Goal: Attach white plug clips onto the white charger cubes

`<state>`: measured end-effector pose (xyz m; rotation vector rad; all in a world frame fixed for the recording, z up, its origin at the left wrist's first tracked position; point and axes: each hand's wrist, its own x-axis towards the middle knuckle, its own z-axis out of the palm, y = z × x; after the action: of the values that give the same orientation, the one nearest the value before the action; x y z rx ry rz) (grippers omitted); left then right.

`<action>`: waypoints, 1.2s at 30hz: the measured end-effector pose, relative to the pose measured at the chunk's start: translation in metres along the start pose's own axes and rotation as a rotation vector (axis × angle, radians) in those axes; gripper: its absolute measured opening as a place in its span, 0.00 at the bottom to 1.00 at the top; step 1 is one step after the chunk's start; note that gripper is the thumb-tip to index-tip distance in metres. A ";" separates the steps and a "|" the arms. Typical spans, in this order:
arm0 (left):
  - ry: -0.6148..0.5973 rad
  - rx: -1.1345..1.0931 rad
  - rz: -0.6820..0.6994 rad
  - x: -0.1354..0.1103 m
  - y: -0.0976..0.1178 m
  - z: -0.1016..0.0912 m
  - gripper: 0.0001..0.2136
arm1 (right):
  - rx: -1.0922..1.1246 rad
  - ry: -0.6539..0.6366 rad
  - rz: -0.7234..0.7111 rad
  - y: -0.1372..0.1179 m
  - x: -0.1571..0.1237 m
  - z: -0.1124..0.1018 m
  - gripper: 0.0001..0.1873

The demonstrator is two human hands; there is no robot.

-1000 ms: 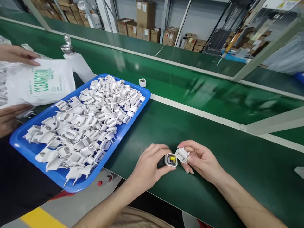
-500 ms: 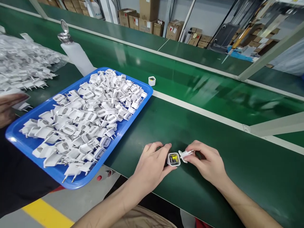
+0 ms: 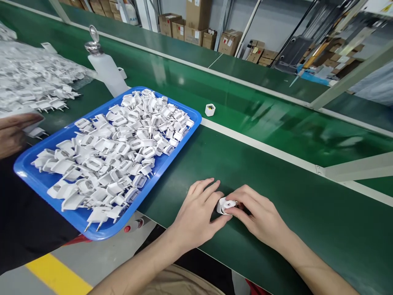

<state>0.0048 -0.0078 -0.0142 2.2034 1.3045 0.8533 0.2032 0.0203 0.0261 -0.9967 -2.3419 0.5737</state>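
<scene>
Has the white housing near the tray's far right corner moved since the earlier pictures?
Yes: the white housing has moved rightward relative to the blue tray.

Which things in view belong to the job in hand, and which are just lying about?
In the job:
white housing, in the left hand
plug piece, in the right hand
likely the blue tray and its plug pieces
likely the open housing beyond the tray

Apparently just lying about:
metal-topped bottle
cardboard boxes in the background
</scene>
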 end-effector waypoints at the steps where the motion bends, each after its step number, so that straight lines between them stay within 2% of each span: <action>1: 0.011 -0.016 -0.001 0.000 -0.001 0.000 0.11 | 0.000 -0.006 0.010 -0.002 0.000 -0.001 0.05; 7: 0.069 -0.070 -0.004 -0.002 -0.005 0.002 0.09 | -0.057 -0.023 0.027 -0.009 0.000 -0.004 0.05; 11: 0.084 -0.065 -0.009 -0.002 -0.004 0.001 0.09 | -0.090 -0.042 -0.013 -0.010 0.000 -0.003 0.06; 16: 0.086 -0.051 -0.020 -0.001 -0.003 0.000 0.09 | -0.138 -0.059 -0.071 -0.011 0.001 -0.005 0.06; 21: 0.089 -0.049 -0.030 -0.002 -0.004 0.002 0.09 | -0.106 -0.104 -0.034 -0.012 0.002 -0.006 0.06; 28: 0.067 -0.054 -0.040 -0.002 -0.004 0.002 0.11 | -0.250 -0.095 -0.078 -0.014 -0.002 -0.004 0.07; 36: 0.049 -0.073 -0.025 0.001 -0.005 0.001 0.09 | -0.244 -0.167 -0.047 -0.013 -0.004 0.000 0.11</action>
<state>0.0028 -0.0050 -0.0183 2.1186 1.2997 0.9356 0.1987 0.0092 0.0322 -1.0310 -2.6247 0.3706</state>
